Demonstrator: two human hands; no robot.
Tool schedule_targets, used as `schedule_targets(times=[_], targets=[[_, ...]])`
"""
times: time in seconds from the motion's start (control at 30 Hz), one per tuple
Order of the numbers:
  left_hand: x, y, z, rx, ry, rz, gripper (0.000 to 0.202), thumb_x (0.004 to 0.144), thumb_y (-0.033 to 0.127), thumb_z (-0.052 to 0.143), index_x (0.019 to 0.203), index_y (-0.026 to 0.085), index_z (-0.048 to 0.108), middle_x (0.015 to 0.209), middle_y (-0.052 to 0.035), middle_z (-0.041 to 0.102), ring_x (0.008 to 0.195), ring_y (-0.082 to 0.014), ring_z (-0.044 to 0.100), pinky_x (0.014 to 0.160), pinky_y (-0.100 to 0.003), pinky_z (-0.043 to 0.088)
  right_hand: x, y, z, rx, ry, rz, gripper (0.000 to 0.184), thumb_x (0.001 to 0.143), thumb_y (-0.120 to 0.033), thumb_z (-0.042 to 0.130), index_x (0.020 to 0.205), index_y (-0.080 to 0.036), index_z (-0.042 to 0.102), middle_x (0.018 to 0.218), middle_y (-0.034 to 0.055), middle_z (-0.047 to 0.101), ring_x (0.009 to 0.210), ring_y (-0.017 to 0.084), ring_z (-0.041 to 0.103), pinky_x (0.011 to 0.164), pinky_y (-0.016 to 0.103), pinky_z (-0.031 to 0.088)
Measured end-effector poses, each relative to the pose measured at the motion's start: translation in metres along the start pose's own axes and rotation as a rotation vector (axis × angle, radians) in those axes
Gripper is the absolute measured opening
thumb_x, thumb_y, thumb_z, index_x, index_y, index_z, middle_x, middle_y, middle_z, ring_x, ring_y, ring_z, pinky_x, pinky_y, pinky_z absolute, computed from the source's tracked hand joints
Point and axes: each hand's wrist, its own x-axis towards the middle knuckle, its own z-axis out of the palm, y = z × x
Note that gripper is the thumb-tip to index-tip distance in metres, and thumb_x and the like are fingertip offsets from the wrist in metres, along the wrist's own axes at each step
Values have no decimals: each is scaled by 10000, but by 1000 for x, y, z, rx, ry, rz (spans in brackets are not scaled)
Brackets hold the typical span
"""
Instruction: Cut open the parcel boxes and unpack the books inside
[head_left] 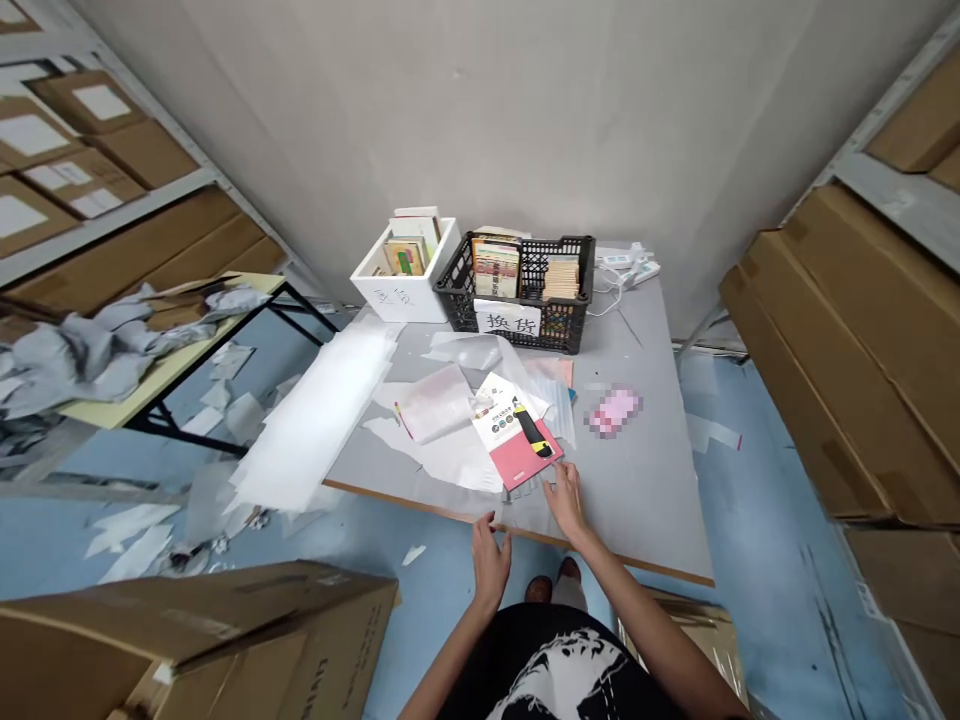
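My right hand reaches over the front edge of the grey table, fingers spread, its tips at the near corner of a white and pink book. A black and yellow utility knife lies on that book. My left hand hovers open just in front of the table edge, holding nothing. Clear plastic wrappers and a second wrapped book lie left of the pink book.
A white box of books and a black crate of books stand at the table's back. A stack of plastic bags hangs off the left edge. Cardboard boxes line the shelves; an open carton sits front left.
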Motion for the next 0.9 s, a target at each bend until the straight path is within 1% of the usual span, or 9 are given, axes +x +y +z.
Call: schedule_targets(times=[0.13,0.23,0.3,0.43,0.53,0.6,0.7,0.8,0.9], targets=[[43,5,-15,-7,53,-94,366,797,298,464,1123,137,503,1012,-115,577,897,-232,589,832,-429,494,46,-12,15,-155,-85,-51,393,770,-137,472,1154,-159,551,1131,145,514,1108,279,488,935,430,430],[96,0,-37,51,107,-242,349,788,288,492,1099,129,506,1038,-135,597,933,-247,603,862,-424,482,69,-23,29,-204,-172,-84,398,781,-136,468,1170,-154,546,1145,146,518,1113,276,488,946,412,420],[140,-12,-54,78,151,-314,350,797,285,502,1108,124,499,1094,-158,592,987,-259,600,906,-429,457,79,-35,42,-201,-230,-124,394,788,-142,471,1175,-147,549,1143,146,528,1095,270,501,951,397,419],[228,-43,-85,127,202,-450,385,791,290,554,1122,107,485,1147,-210,580,1147,-314,538,949,-436,403,99,-69,85,-118,-324,-146,404,791,-164,488,1191,-145,545,1180,151,531,1121,276,487,982,402,390],[277,-60,-98,129,156,-500,354,755,297,615,1052,137,509,1000,-158,632,1035,-307,599,846,-395,439,122,-95,126,-82,-327,-97,445,767,-173,518,1210,-139,531,1212,164,529,1164,299,459,1010,439,353],[296,-64,-102,106,94,-475,260,750,304,623,955,175,529,838,-78,633,872,-258,635,745,-337,449,139,-107,151,-72,-313,-51,488,742,-182,542,1224,-112,517,1240,193,519,1189,327,440,1022,472,329],[307,-60,-108,41,0,-336,154,810,357,539,775,209,513,677,-7,560,719,-195,595,670,-284,418,160,-114,175,-39,-292,33,526,719,-218,557,1230,-103,504,1256,214,516,1214,350,425,1031,507,304],[311,-46,-121,-29,-70,-170,263,840,413,478,667,216,453,654,13,508,705,-163,534,674,-261,387,169,-113,179,25,-284,94,494,710,-271,538,1188,-145,525,1215,177,561,1185,328,462,1019,506,324],[323,-32,-138,-151,-107,-31,322,850,438,454,631,213,381,618,37,428,642,-131,451,635,-243,340,169,-113,168,122,-301,130,391,721,-367,507,1057,-180,576,1093,128,624,1060,286,549,911,449,433]])
